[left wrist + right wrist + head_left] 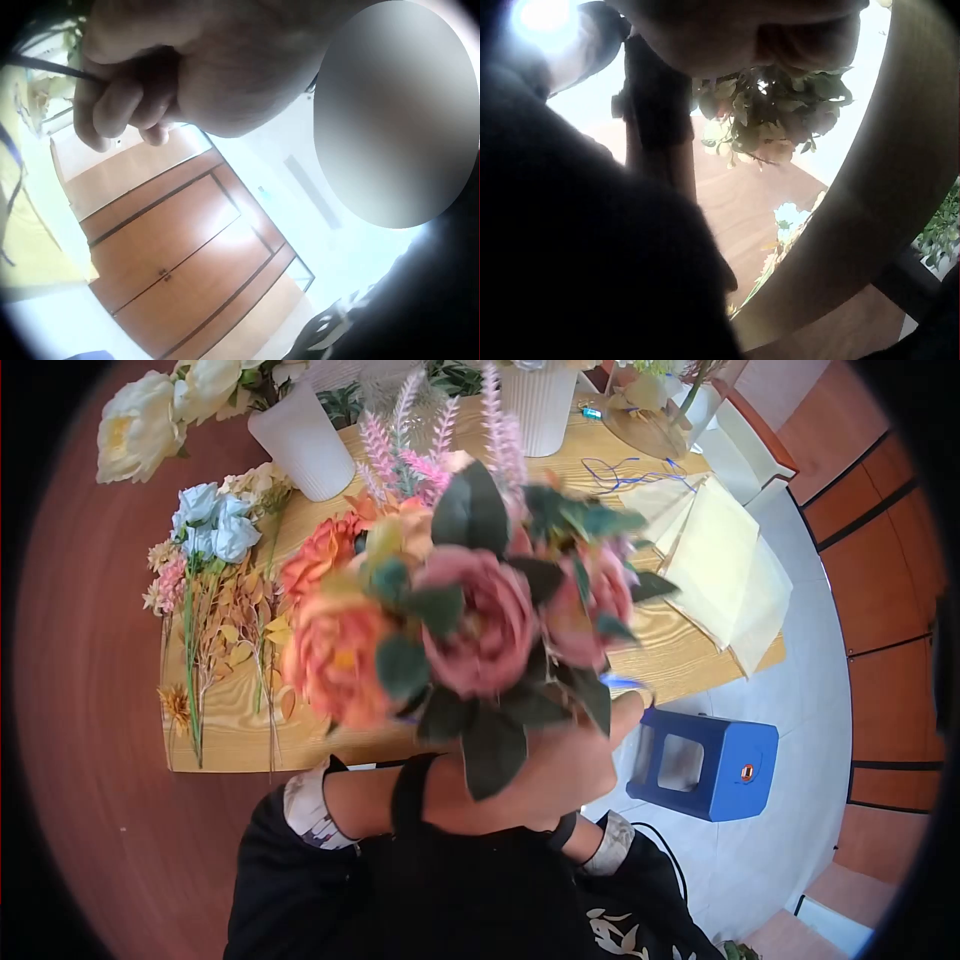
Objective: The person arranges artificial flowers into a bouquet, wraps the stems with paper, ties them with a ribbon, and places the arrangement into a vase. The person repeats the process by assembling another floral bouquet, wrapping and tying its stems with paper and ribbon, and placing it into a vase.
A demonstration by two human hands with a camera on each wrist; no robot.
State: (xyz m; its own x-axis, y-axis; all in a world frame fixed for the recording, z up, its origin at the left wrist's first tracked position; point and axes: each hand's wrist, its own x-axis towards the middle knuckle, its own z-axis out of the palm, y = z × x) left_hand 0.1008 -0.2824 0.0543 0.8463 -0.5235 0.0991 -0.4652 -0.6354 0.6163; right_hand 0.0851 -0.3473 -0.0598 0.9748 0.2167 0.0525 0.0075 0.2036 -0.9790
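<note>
A bouquet of artificial flowers [475, 620], with pink and orange blooms and dark green leaves, is held up in front of the body. My left hand [560, 775] reaches across below the blooms. In the left wrist view its fingers curl and pinch a thin dark string [49, 66], and a blue string [627, 682] shows beside that hand in the head view. The right hand [795, 37] curls under the bouquet, around where its stems gather; in the head view it is mostly hidden behind the left hand. The stems themselves are hidden.
On the wooden table [330, 750] lie blue roses [215, 525] and dried stems at left. Cream wrapping paper [720, 565] and loose blue string [635, 475] are at right. White vases [305, 445] stand at the back. A blue stool [715, 760] is on the floor.
</note>
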